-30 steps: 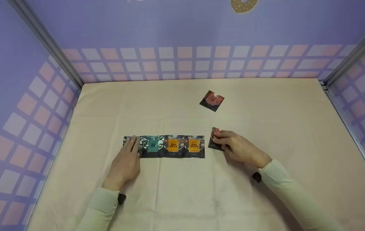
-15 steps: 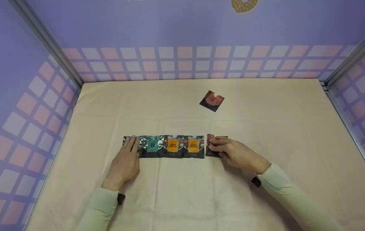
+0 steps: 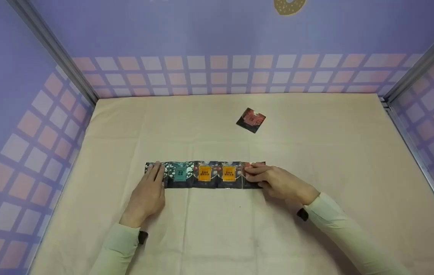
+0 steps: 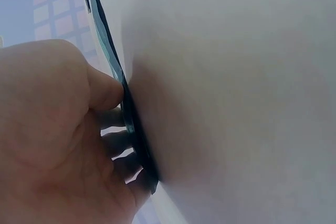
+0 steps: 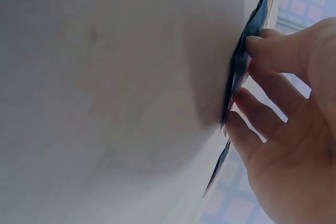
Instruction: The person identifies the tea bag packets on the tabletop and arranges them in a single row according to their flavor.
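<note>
A row of flat dark sachets lies on the cloth in the head view. My left hand [image 3: 146, 196] rests with straight fingers on the leftmost sachet [image 3: 149, 165], mostly covering it. Beside that lies a sachet with a teal label [image 3: 180, 174], then two with orange labels [image 3: 204, 174]. At the row's right end, my right hand [image 3: 283, 184] presses its fingertips on a red-and-black sachet [image 3: 250, 184], which sits against its neighbour. Its label is hidden by the fingers. In the right wrist view, the thumb [image 5: 273, 51] touches the sachet's near edge.
Another red-and-black sachet [image 3: 251, 120] lies turned at an angle farther back on the cream cloth [image 3: 217, 229]. A purple wall [image 3: 217, 34] with pink and white squares stands behind, with side walls left and right.
My right hand has slid the red-and-black sachet left and straightened it, closing the gap to the row. My left hand has stayed in place.
</note>
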`<state>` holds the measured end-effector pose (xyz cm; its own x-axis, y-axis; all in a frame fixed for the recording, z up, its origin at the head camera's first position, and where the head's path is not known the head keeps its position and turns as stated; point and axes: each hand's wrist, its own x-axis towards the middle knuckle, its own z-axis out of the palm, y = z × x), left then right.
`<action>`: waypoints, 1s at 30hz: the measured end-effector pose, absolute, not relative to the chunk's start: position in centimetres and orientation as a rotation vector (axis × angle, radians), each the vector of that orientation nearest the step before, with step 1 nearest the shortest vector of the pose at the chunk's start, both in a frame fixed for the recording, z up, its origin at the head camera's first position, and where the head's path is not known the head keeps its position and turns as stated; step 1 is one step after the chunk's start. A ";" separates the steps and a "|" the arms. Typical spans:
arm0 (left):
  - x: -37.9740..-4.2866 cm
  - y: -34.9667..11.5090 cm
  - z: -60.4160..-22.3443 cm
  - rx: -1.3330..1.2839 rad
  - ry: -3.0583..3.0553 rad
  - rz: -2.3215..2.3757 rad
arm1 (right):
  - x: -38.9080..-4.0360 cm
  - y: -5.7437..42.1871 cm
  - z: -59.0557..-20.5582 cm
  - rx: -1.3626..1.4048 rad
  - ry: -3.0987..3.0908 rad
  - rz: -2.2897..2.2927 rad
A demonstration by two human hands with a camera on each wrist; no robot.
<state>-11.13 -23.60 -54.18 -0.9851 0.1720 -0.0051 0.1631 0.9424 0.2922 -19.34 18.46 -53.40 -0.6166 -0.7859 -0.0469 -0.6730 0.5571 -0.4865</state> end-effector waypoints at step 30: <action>-11.1 -23.5 -54.3 0.266 3.076 0.422 | -22.1 17.5 -52.5 -1.170 2.782 -0.742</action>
